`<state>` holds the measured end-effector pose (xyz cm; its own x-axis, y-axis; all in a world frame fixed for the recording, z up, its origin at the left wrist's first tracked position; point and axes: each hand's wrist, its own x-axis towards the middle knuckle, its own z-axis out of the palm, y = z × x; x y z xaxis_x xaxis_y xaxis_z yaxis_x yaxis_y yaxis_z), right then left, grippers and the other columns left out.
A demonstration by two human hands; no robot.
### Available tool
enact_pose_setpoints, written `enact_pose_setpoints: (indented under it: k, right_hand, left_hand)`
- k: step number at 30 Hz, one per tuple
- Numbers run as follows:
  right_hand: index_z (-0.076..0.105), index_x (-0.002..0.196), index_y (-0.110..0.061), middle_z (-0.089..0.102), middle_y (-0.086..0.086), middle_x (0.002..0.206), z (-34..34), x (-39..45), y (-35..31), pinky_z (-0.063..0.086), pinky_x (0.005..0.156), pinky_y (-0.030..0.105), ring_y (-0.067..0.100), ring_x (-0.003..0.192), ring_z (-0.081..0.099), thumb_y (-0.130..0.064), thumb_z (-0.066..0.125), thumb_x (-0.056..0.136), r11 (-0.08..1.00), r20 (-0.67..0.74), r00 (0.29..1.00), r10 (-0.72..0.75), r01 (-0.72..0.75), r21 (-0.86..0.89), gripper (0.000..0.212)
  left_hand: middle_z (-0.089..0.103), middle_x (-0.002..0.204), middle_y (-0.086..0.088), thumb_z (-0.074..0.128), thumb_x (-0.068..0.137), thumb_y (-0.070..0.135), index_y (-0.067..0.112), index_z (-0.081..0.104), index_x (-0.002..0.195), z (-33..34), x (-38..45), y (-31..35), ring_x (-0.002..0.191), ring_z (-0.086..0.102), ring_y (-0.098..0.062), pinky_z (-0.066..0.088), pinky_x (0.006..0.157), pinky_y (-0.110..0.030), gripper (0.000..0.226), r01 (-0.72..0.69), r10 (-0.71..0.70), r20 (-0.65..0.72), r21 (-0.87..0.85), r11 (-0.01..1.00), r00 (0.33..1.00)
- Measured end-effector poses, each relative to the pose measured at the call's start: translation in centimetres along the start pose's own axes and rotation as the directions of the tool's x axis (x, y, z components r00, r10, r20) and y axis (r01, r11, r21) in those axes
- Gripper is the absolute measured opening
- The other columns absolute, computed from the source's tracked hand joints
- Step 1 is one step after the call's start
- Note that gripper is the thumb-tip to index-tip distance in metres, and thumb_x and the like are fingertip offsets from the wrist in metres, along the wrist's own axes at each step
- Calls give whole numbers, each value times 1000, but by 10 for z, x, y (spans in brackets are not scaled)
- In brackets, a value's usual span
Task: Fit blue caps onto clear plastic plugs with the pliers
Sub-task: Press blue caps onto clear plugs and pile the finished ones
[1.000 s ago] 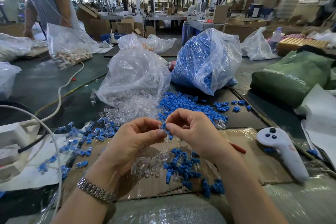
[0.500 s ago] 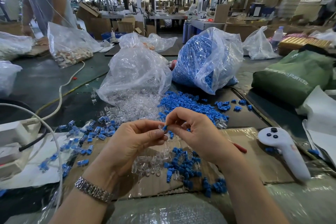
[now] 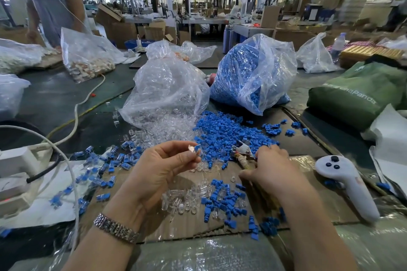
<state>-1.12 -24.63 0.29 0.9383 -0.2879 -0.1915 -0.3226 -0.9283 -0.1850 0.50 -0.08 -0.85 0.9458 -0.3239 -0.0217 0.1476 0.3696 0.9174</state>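
Observation:
My left hand (image 3: 164, 167) is raised over the cardboard and pinches a clear plug with a blue cap (image 3: 195, 149) between thumb and fingertips. My right hand (image 3: 267, 169) lies to the right on the cardboard, its fingers curled round the handles of the pliers (image 3: 241, 151), whose metal jaws point up-left. Loose blue caps (image 3: 224, 133) are heaped beyond the hands, with loose clear plugs (image 3: 163, 131) to their left. A small mixed pile of plugs and caps (image 3: 211, 200) sits between my wrists. Capped plugs (image 3: 103, 167) are scattered at left.
A bag of clear plugs (image 3: 163, 92) and a bag of blue caps (image 3: 248, 72) stand behind the heaps. A white controller (image 3: 345, 182) lies at right, a green bag (image 3: 356, 92) beyond it. White cables (image 3: 72, 123) and a power strip (image 3: 17, 160) are at left. A person (image 3: 50, 0) stands at far left.
My hands have parted. The left one kept the capped plug and stayed raised; the right one moved right and down onto the pliers, which were hidden before.

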Motion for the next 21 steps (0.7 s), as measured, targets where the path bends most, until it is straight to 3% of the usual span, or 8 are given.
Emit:
enact_pose_setpoints:
  k: [3,6,9,12,15,17,19,21]
  right_hand:
    - [58,115,-15,51,10,130,0,0,-1,47,103,46,29,120,48,-57,67,88,999,-29,1000,-1,0,-39,51]
    - [55,86,-15,57,13,117,0,0,-3,52,92,41,30,108,54,-43,62,94,1000,-25,999,-22,22,9,29]
    - [59,83,-13,62,10,91,-2,2,0,51,72,38,27,83,61,-32,57,94,983,-25,999,-36,40,181,23]
    - [54,77,-11,50,5,69,-15,-3,-1,41,55,32,20,60,47,-25,56,97,896,15,996,-89,73,438,25]
    - [58,87,-6,61,13,77,-27,-13,-6,58,72,44,25,67,61,-21,60,99,727,117,957,-266,119,677,19]
    - [62,102,1,73,16,91,-30,-20,-12,63,81,44,27,80,73,-20,62,100,614,231,883,-409,79,785,21]
    - [62,112,6,76,18,98,-27,-25,-21,62,78,39,29,90,76,-17,61,101,581,288,815,-503,72,811,26]
    - [63,109,7,77,18,98,-22,-29,-29,61,75,35,30,93,76,-15,58,102,594,312,766,-562,111,797,24]
  left_hand:
    - [73,108,-25,84,66,11,0,78,101,-1,1,0,92,74,-31,61,78,-29,38,-11,11,-18,17,1000,1000]
    - [73,110,-24,83,67,13,5,79,100,-2,1,-1,94,74,-30,60,77,-27,35,-20,21,-33,41,999,999]
    - [74,110,-23,81,70,12,6,79,100,-3,2,-1,95,74,-30,60,76,-26,30,-16,18,-53,39,999,998]
    - [74,111,-22,79,74,9,5,79,99,-4,4,-1,97,74,-29,61,76,-26,25,-15,17,-80,27,1000,997]
    - [75,112,-19,77,76,8,8,80,97,-5,5,-1,99,74,-26,61,74,-26,21,-16,15,-105,-10,1000,994]
    - [76,111,-16,77,76,9,12,82,94,-5,5,-1,98,74,-22,59,71,-23,19,-31,29,-113,-21,999,993]
    - [76,111,-15,76,77,9,14,82,94,-7,5,-1,98,74,-20,58,71,-22,19,-53,49,-117,-24,998,992]
    - [76,110,-14,78,75,11,15,82,94,-7,5,0,98,74,-19,58,72,-22,20,-70,66,-125,-25,997,990]
